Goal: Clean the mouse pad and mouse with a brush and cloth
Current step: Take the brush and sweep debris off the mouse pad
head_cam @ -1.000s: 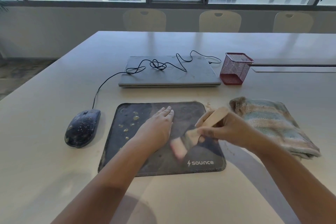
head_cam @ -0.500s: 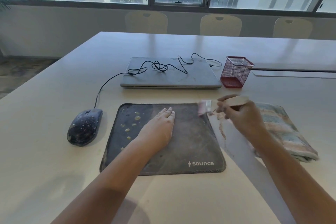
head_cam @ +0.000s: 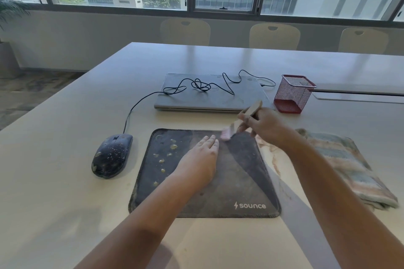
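A dark mouse pad (head_cam: 240, 181) lies on the table, with pale spots on its left part and dust across it. My left hand (head_cam: 199, 164) presses flat on the middle of the pad, fingers straight. My right hand (head_cam: 262, 124) grips a wooden-handled brush (head_cam: 249, 113); its pink bristles touch the pad's far edge just right of my left fingertips. A dirty dark wired mouse (head_cam: 111, 156) sits left of the pad. A folded striped cloth (head_cam: 345, 164) lies to the right.
A shut grey laptop (head_cam: 209, 94) lies behind the pad with the mouse cable (head_cam: 196, 85) tangled on top. A red mesh pen holder (head_cam: 293, 94) stands right of it. Swept brown dust (head_cam: 273, 153) streaks the table between pad and cloth. Chairs line the far side.
My right hand swept the brush from the pad's middle off its right far corner, then brought it back left onto the far edge. The left hand stayed pressed on the pad.
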### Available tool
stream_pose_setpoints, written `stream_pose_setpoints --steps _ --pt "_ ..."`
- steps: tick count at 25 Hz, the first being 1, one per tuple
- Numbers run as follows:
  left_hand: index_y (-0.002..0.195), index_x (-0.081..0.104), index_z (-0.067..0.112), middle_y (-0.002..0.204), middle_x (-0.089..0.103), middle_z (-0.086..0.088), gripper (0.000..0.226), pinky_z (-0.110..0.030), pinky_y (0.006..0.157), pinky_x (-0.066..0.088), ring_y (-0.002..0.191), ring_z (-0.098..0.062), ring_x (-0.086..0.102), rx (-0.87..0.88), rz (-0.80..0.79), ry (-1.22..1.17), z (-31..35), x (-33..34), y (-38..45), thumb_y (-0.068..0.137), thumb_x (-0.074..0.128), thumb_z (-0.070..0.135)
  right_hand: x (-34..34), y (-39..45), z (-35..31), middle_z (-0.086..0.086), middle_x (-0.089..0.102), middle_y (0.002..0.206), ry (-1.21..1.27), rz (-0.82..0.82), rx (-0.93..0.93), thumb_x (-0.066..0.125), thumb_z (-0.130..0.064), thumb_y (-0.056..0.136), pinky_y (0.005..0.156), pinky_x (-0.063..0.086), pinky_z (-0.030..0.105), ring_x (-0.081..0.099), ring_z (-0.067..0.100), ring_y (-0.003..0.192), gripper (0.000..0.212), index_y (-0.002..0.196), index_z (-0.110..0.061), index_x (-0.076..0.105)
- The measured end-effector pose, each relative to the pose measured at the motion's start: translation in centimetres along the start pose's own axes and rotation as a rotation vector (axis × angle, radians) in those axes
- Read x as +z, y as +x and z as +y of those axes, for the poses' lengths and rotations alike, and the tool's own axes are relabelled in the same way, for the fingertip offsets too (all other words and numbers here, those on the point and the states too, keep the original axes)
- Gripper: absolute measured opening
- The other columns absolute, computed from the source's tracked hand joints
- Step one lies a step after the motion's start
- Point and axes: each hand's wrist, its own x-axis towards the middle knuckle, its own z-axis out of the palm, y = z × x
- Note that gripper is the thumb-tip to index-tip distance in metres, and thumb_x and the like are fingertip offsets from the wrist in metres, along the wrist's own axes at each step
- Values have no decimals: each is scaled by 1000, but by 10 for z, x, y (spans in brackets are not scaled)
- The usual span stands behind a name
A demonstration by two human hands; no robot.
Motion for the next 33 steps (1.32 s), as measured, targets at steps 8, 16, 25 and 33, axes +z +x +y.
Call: stream_pose_setpoints --steps 8,16,25,33 --pt "147 6 7 157 3 -6 52 -22 114 3 144 -16 2 1 -20 17 0 -3 1 98 25 6 -26 -7 -11 7 69 91 -24 26 -71 53 -11 91 59 50 23 61 11 62 13 91 -12 67" --pt "147 7 6 157 4 -7 52 -23 114 3 144 -17 3 10 -27 28 -3 0 3 99 26 8 -27 -4 0 7 74 90 -91 -7 17 70 -23 80 58 47 22 59 11 60 19 62 -20 68" --pt "147 6 6 157 3 -6 52 -23 114 2 144 -16 2 2 -29 22 -3 1 4 99 26 8 -25 -10 -14 2 66 60 -197 21 94 67 -29 77 50 41 21 57 12 57 20 62 -16 68" --pt "147 6 7 157 3 -5 53 -23 114 3 144 -15 1 -1 -25 10 -4 1 3 99 28 9 -38 -13 -10 6 69 67 -176 84 138 66 -30 79 54 40 23 62 17 66 23 67 -11 70"
